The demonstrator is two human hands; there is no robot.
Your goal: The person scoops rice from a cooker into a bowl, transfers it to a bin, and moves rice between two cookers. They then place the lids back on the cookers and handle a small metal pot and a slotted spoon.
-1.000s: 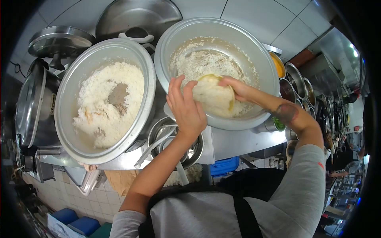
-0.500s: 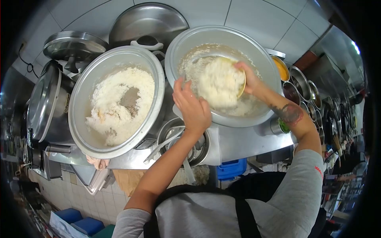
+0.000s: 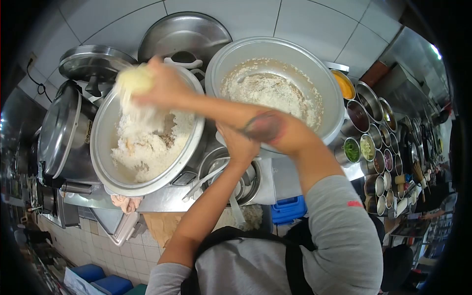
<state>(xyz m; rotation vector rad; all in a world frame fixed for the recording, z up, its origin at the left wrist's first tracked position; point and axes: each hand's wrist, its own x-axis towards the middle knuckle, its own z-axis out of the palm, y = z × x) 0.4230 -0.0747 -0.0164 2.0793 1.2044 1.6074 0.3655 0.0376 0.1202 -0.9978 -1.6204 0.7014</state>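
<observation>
My right hand (image 3: pixel 164 87) reaches across to the left and holds a yellow bowl (image 3: pixel 132 78) tipped over the left pot (image 3: pixel 98 147). White rice (image 3: pixel 140 123) spills from the bowl onto the rice heap in that pot. The right pot (image 3: pixel 275 45) holds a thinner layer of rice (image 3: pixel 270 91) stuck to its bottom and sides. My left hand (image 3: pixel 241 145) is at the near rim of the right pot, under my right forearm. Its fingers are hidden.
Two steel lids (image 3: pixel 184 34) lean on the tiled wall behind the pots. An open rice cooker (image 3: pixel 64 132) stands at the left. A row of small steel condiment tubs (image 3: pixel 368 123) runs along the right. A steel bowl with utensils (image 3: pixel 221 177) sits below the pots, above a blue crate (image 3: pixel 287 209).
My right hand scooped a bowlful of rice out of the right pot, swung left across my left arm, and now tips it over the left pot. My left hand stayed at the right pot's rim.
</observation>
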